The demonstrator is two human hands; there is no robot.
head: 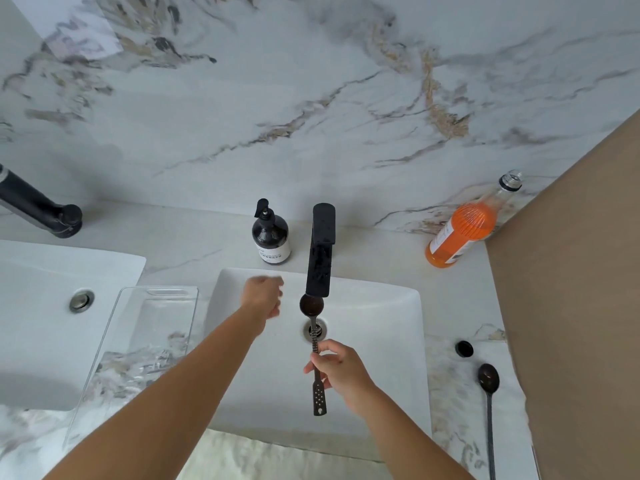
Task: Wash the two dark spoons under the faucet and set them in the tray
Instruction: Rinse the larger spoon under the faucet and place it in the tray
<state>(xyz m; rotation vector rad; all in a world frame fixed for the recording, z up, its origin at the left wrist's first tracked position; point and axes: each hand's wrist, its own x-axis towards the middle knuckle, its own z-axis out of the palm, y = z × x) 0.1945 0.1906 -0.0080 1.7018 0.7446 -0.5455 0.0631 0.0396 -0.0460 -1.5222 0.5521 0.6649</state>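
My right hand (pixel 337 370) grips the twisted handle of a dark spoon (pixel 314 341) over the white sink (pixel 388 341). Its round bowl sits right under the spout of the black faucet (pixel 321 251). No water stream is visible. My left hand (pixel 264 295) hovers over the sink's back left, left of the spout, fingers loosely curled and holding nothing. The second dark spoon (pixel 489 403) lies on the marble counter to the right of the sink. A clear tray (pixel 114 341) rests on the counter left of the sink, with nothing in it.
A dark soap pump bottle (pixel 272 239) stands behind the sink beside the faucet. An uncapped bottle of orange liquid (pixel 465 226) stands at the back right, its black cap (pixel 464 348) on the counter. A second basin (pixel 52 306) and another black faucet (pixel 38 206) are at left. A brown wall (pixel 571 289) bounds the right.
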